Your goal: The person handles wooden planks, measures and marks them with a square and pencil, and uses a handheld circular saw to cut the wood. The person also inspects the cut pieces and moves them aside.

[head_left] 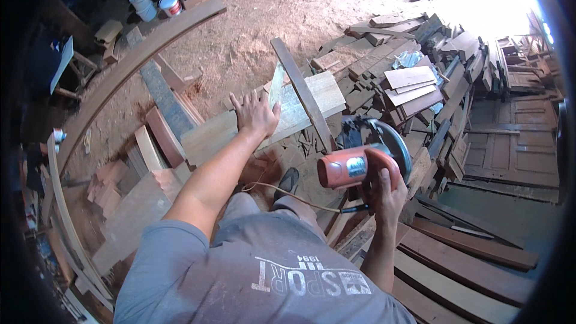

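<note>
My right hand [387, 195] is wrapped around the rear handle of an orange-red circular saw [345, 168], held up at the right of the plank. Its round blade guard faces away from me, and a cable hangs from it toward my legs. My left hand [257, 114], fingers spread, is over a wide pale plank [210, 135] lying crosswise in front of me. Beside its thumb lies a narrow light strip [276, 84]. A narrow dark batten [303, 96] crosses the plank near its right end. Whether my left palm presses on the wood I cannot tell.
Offcuts pile up in a heap [384, 54] at the right. Long boards [462, 258] lie at the lower right, near panelled doors [513, 138]. A long curved-looking beam [132, 66] runs along the left. Buckets [170, 5] stand at the far left; sawdust covers the ground.
</note>
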Motion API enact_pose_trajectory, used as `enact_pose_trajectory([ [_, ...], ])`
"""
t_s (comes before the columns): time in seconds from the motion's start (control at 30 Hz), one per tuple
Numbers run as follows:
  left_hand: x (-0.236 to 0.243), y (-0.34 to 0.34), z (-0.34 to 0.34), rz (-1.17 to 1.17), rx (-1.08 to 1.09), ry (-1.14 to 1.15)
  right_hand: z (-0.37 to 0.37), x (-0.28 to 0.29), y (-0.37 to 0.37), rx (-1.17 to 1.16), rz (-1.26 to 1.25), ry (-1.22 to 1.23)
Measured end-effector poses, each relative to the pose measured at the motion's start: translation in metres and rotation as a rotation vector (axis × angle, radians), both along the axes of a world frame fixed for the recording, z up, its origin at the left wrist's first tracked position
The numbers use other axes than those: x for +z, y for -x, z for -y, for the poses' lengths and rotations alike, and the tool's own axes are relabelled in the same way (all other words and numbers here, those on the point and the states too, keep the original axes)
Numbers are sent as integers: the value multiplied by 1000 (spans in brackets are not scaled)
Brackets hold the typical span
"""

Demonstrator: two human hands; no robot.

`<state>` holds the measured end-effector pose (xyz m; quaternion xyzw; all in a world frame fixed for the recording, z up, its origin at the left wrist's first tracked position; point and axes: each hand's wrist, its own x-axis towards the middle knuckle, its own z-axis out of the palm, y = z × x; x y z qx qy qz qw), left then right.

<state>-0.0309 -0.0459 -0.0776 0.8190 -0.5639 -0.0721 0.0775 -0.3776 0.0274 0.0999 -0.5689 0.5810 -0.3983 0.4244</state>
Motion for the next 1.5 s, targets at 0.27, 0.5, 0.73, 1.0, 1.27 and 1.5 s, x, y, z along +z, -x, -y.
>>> enact_pose_trajectory([
  [0.27,-3,3,5,-37,-4,-8,68,-40,-6,143,-115,19],
  [0.5,-6,4,5,-59,2,56,92,-62,3,205,-139,-121],
  [0.73,-13,4,5,-67,-1,130,107,-65,-9,335,-19,-109],
  [1.0,-4,2,6,-139,5,107,118,-67,-12,360,-15,-208],
  [1.27,-2,1,6,-177,11,80,121,-57,-24,355,71,-254],
  [1.5,0,-1,7,-204,2,51,130,-51,-32,378,-10,-236],
])
